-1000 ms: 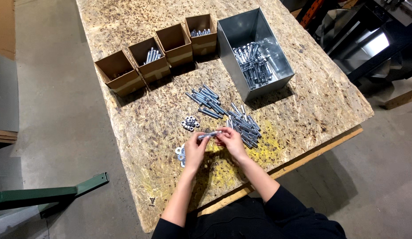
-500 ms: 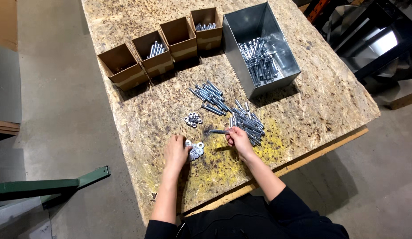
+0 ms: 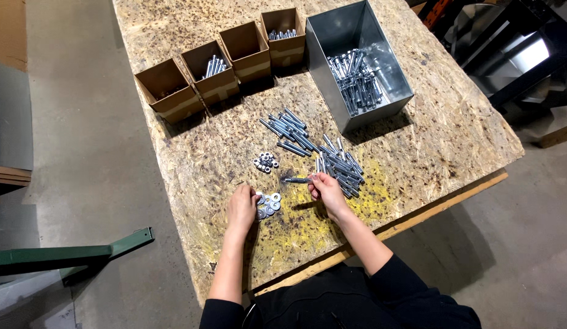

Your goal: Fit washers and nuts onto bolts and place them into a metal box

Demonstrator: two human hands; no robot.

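Note:
My right hand [image 3: 325, 190] holds a silver bolt [image 3: 297, 180] by its end, level above the chipboard table [image 3: 198, 152]. My left hand [image 3: 241, 208] rests on the table with its fingertips at a small heap of flat washers [image 3: 269, 204]. Whether those fingers pinch a washer is hidden. A cluster of small nuts [image 3: 266, 162] lies just beyond the washers. Two loose piles of bolts lie beyond my right hand, one close to it [image 3: 340, 166] and one farther off [image 3: 289, 131].
Several open cardboard boxes [image 3: 205, 76] stand in a row at the far side, some with bolts inside. A grey metal bin [image 3: 347, 91] with many bolts stands to their right. A green metal beam [image 3: 70, 251] lies on the floor at left. Dark machinery [image 3: 521, 49] is at upper right.
My hands were together on the bolt a second ago. The left hand has moved left and down to the washers, while the right keeps the bolt.

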